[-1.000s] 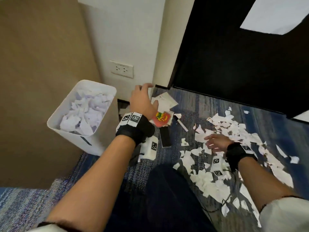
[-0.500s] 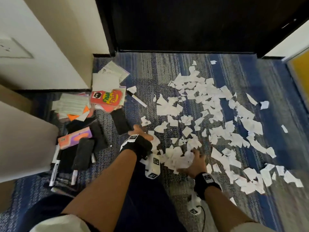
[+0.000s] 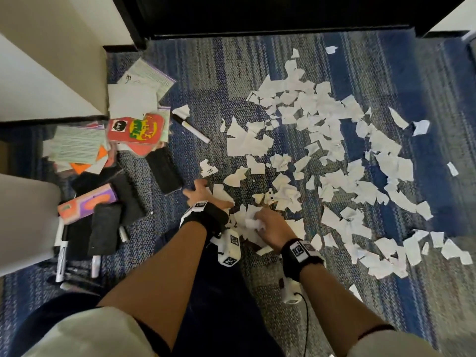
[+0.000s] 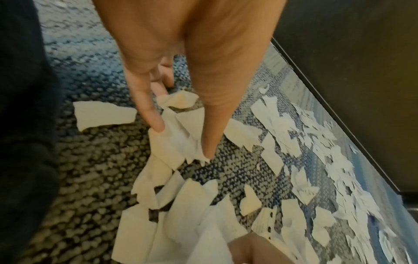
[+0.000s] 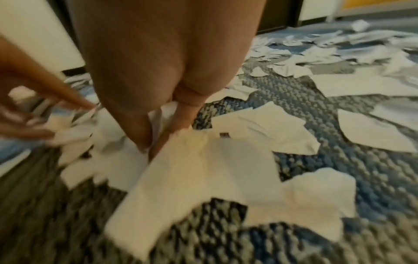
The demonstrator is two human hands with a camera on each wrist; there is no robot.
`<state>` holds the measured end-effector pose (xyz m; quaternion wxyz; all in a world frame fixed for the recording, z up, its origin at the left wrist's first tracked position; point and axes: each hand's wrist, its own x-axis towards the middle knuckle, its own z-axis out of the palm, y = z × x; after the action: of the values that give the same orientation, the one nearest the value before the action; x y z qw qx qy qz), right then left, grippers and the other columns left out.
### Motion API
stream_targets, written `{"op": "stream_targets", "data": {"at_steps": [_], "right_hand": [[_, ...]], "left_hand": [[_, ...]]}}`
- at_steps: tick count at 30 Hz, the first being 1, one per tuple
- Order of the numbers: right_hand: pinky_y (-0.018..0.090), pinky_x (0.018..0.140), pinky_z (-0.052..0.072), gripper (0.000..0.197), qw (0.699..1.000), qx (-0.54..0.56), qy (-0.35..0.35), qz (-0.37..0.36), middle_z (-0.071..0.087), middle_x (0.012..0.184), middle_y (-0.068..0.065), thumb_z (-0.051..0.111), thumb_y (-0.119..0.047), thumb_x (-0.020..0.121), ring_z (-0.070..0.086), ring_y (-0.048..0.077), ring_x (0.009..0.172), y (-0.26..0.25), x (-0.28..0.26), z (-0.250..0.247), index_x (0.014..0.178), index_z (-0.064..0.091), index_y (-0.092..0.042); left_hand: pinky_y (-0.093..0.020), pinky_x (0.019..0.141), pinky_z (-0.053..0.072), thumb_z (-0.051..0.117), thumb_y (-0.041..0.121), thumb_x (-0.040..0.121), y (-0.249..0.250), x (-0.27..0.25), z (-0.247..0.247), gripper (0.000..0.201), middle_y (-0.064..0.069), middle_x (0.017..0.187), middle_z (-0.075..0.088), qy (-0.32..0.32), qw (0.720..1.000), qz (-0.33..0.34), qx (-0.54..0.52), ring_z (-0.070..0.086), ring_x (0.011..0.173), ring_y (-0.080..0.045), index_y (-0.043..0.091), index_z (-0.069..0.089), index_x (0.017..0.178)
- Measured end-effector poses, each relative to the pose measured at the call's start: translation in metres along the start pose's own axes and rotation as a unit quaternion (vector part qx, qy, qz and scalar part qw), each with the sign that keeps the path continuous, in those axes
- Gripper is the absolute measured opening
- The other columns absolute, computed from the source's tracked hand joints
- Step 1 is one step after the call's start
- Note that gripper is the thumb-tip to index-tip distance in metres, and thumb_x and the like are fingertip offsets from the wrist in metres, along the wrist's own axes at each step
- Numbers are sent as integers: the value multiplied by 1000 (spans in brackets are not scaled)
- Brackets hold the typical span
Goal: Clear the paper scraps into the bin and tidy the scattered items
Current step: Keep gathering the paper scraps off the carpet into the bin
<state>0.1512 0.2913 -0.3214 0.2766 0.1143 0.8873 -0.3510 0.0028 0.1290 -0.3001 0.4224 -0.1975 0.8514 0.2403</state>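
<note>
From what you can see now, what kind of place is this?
Probably an office or meeting-room floor: patterned blue-grey carpet, a dark door at its far edge, and whiteboard-style markers and erasers lying by the wall.

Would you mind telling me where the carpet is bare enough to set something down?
The carpet is bare between the white marker and the door base, beside the envelopes. Another free strip runs along the right edge. The paper scraps crowd the middle and right; the stationery pile fills the left. Both hands work amid scraps.
</note>
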Motion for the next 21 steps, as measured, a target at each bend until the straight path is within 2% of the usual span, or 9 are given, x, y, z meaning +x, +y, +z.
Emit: {"op": "stream_targets", "data": {"at_steps": [3, 6, 8, 10, 12, 13, 16, 19, 21], "right_hand": [[30, 87, 43, 29, 991, 44, 94, 81, 62, 116, 15, 60, 0, 84, 58, 33, 108, 13, -6, -23, 113, 65, -2], [36, 90, 44, 42, 945, 78, 256, 186, 51, 125, 22, 55, 6, 84, 55, 38, 108, 32, -10, -50, 126, 55, 0], [37, 89, 44, 52, 928, 121, 259, 238, 39, 131, 23, 53, 3, 88, 52, 43, 107, 41, -7, -58, 138, 42, -5], [42, 95, 47, 61, 930, 127, 230, 256, 31, 135, 20, 64, -22, 91, 52, 43, 110, 43, 3, -58, 144, 34, -14], [48, 98, 48, 83, 939, 74, 209, 263, 31, 134, 16, 73, -54, 79, 51, 40, 114, 37, 14, -56, 144, 33, -22], [50, 96, 48, 89, 940, 51, 207, 268, 31, 133, 15, 76, -61, 71, 50, 41, 114, 33, 21, -55, 141, 35, -25], [50, 93, 50, 78, 935, 57, 228, 267, 33, 131, 14, 83, -52, 68, 51, 42, 112, 28, 35, -56, 130, 45, -24], [34, 82, 47, 38, 951, 63, 235, 192, 45, 123, 14, 76, -28, 81, 56, 35, 101, 33, 38, -57, 112, 61, -11], [28, 73, 38, 16, 963, 44, 221, 150, 55, 111, 12, 70, -19, 86, 56, 31, 94, 38, 35, -59, 98, 65, -8]], "left_hand": [[-57, 99, 44, 94, 36, 54, 12, -3, 6, 93, -13, 149, 10, -7, 1000, -9, 18, 37, 129, -47, 24, 37, 127], [-56, 99, 43, 94, 31, 54, 16, -2, 16, 94, -16, 147, 13, 25, 999, -6, 38, 32, 130, -47, 24, 36, 128], [-56, 95, 43, 94, 28, 54, 14, -1, 23, 94, -16, 144, 19, 43, 996, 17, 76, 32, 129, -48, 23, 35, 127], [-56, 93, 44, 94, 29, 54, 12, 0, 24, 90, -15, 141, 24, 40, 992, 39, 116, 33, 128, -48, 23, 37, 124], [-54, 94, 44, 91, 29, 61, 9, 4, 23, 79, -14, 140, 27, 31, 990, 55, 129, 35, 128, -47, 22, 41, 121], [-52, 94, 44, 90, 29, 64, 7, 4, 21, 74, -13, 138, 30, 35, 989, 64, 126, 38, 126, -45, 22, 43, 120], [-44, 90, 47, 86, 25, 69, 3, 10, 20, 54, -13, 125, 41, 68, 989, 98, 87, 53, 110, -38, 18, 53, 112], [-37, 80, 50, 77, 25, 79, -1, 17, 22, 21, -12, 112, 54, 88, 990, 110, 31, 59, 97, -32, 19, 61, 91], [-38, 75, 58, 73, 27, 80, -2, 23, 26, 18, -9, 97, 64, 90, 989, 115, -31, 67, 81, -28, 25, 56, 76]]}}
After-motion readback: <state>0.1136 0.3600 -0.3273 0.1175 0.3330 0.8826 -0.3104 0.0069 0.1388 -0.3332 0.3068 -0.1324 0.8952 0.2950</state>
